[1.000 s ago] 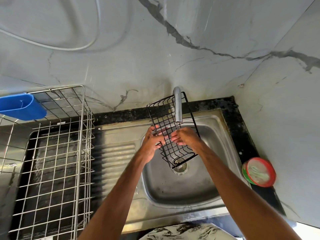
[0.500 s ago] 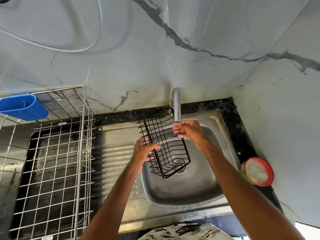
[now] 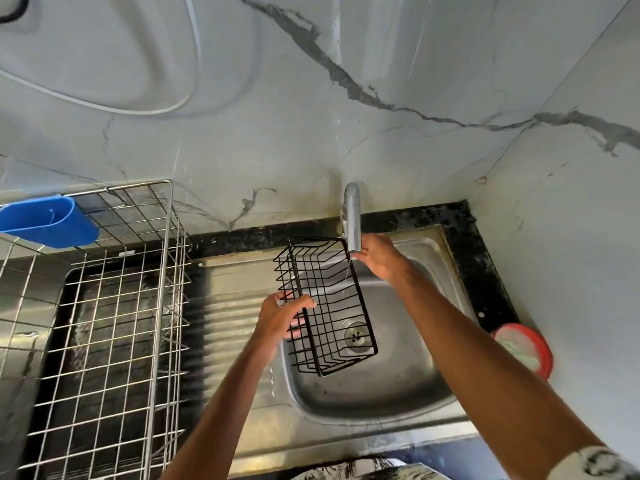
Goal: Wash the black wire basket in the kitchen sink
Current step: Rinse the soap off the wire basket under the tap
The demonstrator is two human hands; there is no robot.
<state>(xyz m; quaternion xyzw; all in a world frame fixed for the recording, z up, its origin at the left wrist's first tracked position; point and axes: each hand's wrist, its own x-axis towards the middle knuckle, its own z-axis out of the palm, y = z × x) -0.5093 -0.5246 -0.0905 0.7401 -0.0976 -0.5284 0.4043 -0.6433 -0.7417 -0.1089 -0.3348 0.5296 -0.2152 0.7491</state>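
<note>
Left hand [image 3: 281, 317] grips black wire basket [image 3: 328, 303] over sink [image 3: 381, 386], under tap [image 3: 352, 220].

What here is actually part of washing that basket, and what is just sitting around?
In use: black wire basket; left hand, gripping its side; right hand, at the spout; running tap; sink.
Lying about: steel dish rack; blue holder hung on it; red-rimmed tub.
</note>
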